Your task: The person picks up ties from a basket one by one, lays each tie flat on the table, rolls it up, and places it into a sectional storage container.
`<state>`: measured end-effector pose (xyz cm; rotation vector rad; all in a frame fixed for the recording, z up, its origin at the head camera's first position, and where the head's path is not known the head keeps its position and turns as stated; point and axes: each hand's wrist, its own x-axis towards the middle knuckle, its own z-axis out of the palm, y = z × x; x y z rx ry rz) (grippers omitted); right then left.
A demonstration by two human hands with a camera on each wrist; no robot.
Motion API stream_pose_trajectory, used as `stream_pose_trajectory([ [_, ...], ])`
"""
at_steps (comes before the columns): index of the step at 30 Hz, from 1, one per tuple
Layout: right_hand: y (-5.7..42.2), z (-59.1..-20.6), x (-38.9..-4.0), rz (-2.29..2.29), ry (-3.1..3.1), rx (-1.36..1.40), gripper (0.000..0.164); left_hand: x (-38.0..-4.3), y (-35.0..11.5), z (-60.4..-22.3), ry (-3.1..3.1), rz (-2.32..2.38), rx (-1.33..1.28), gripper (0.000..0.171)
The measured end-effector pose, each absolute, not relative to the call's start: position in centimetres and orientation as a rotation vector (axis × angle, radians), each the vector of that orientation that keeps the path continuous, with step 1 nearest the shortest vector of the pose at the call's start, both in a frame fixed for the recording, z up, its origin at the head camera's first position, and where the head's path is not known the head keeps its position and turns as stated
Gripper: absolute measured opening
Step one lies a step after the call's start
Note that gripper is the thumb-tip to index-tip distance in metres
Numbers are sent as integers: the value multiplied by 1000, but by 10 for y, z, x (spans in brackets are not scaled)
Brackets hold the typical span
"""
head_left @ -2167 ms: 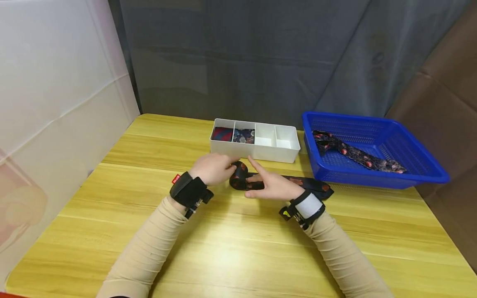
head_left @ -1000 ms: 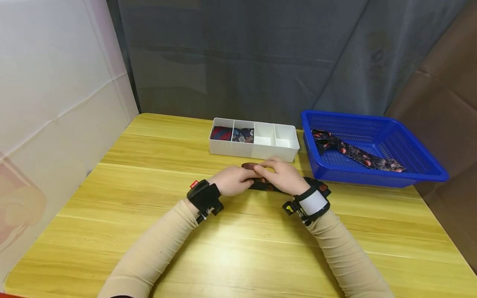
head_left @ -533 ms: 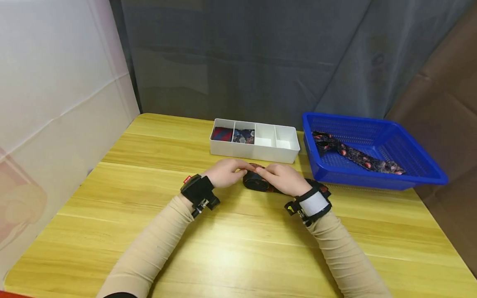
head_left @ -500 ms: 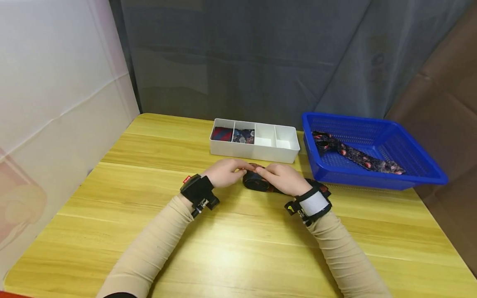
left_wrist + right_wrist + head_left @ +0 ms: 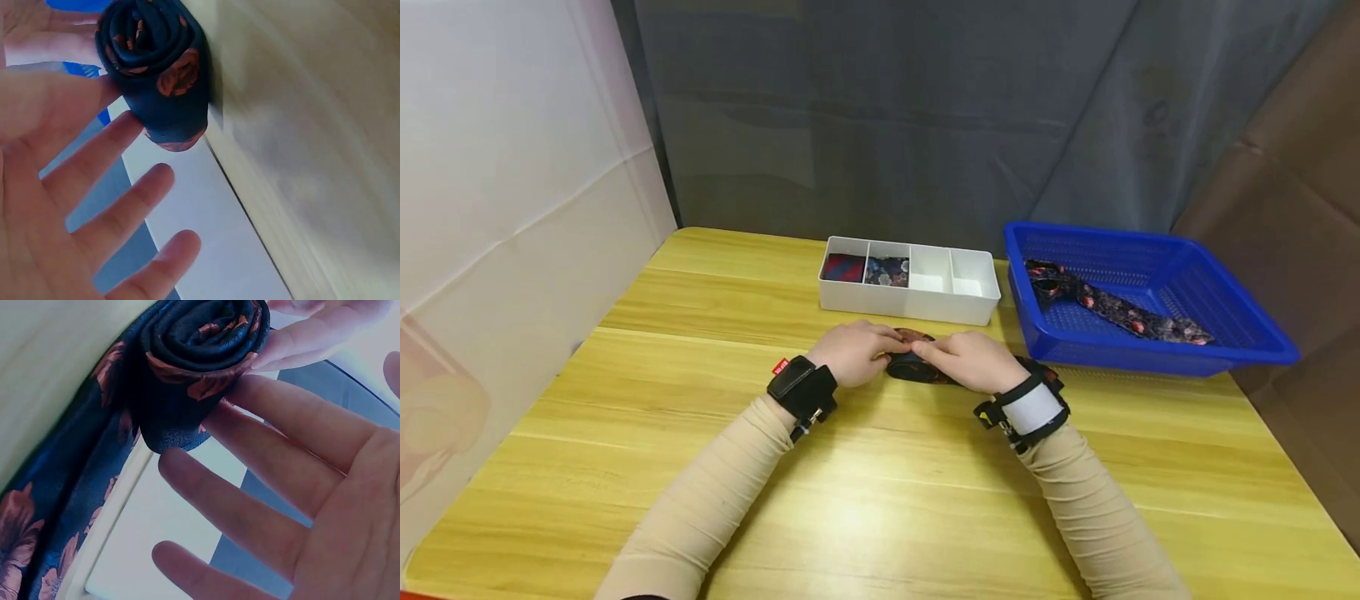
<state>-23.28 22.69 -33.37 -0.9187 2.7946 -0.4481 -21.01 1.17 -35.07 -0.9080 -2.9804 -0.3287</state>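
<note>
dark tie with orange flowers [image 5: 912, 369] lies on table [image 5: 865, 483], part rolled: coil [image 5: 165, 81] between my two hands, flat tail [image 5: 69, 487] running past my right hand [image 5: 970, 360] toward basket. right hand and left hand [image 5: 853, 354] both touch coil, fingers nearly straight, spread apart, not curled round it. white box [image 5: 910, 304] just beyond; striped tie [image 5: 844, 267], floral tie [image 5: 887, 272] in two left compartments. blue basket [image 5: 1150, 354] at right, flowered tie [image 5: 1120, 310] inside.

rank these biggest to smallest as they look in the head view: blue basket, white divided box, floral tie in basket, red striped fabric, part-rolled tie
1. Blue basket
2. White divided box
3. Floral tie in basket
4. Red striped fabric
Unsure: part-rolled tie, since the right hand covers some of it.
</note>
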Motion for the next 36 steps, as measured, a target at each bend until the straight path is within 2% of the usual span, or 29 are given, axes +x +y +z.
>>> stream_pose_trajectory([
  [8, 225, -335, -229, -290, 2884, -956, 55, -209, 17, -350, -3057, -242, -774, 36],
  [14, 227, -338, -226, -410, 2842, -919, 53, -210, 13, -347, -3155, -398, -748, 38],
  [21, 216, -341, -225, -516, 2752, -1034, 48, -213, -4, -339, -3181, -550, -700, 32],
  [29, 205, -346, -217, -492, 2725, -1125, 48, -212, -16, -339, -3192, -563, -607, 17],
  [36, 208, -350, -222, -488, 2670, -1149, 46, -203, -12, -323, -3188, -506, -593, 24],
])
